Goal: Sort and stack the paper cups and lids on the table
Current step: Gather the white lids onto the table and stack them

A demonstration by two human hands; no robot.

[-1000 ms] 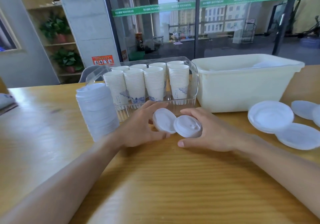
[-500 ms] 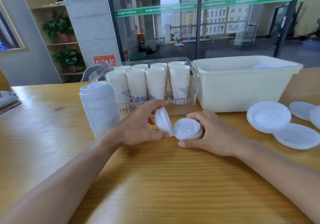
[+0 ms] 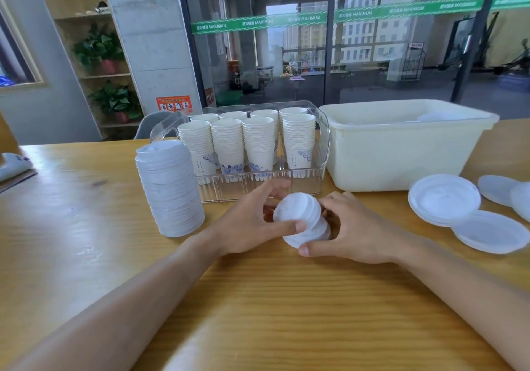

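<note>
- Left hand (image 3: 246, 224): fingers curled around the upper lid (image 3: 296, 208), thumb pressed on its near rim, fingertips behind its far edge; the lid sits tilted.
- Right hand (image 3: 354, 228): fingers curled around the lower lid (image 3: 308, 234) from the right, thumb at its near edge, just above the table (image 3: 258, 299).
- The upper lid lies over the lower one, touching it; whether the two are fully nested cannot be told.
- Lid stack (image 3: 169, 187): a tall column of white lids standing upright on the table, to the left of the left hand and just beside the clear tray (image 3: 324, 147).
- Clear tray: behind the hands, holding two rows of stacked cups (image 3: 256, 144), all upright; some bear blue print.
- Tub (image 3: 401, 152): cream plastic, just right of the tray; something white shows inside near its far rim, too faint to identify.
- Wide lids (image 3: 444, 198): several flat white discs on the table at the right, overlapping, well apart from the hands.
- Far left edge: a pale object (image 3: 14, 165) on the table, partly cut off.
- Background: shelves with potted plants (image 3: 99, 48) and a glass wall (image 3: 344, 40) with a green band.
</note>
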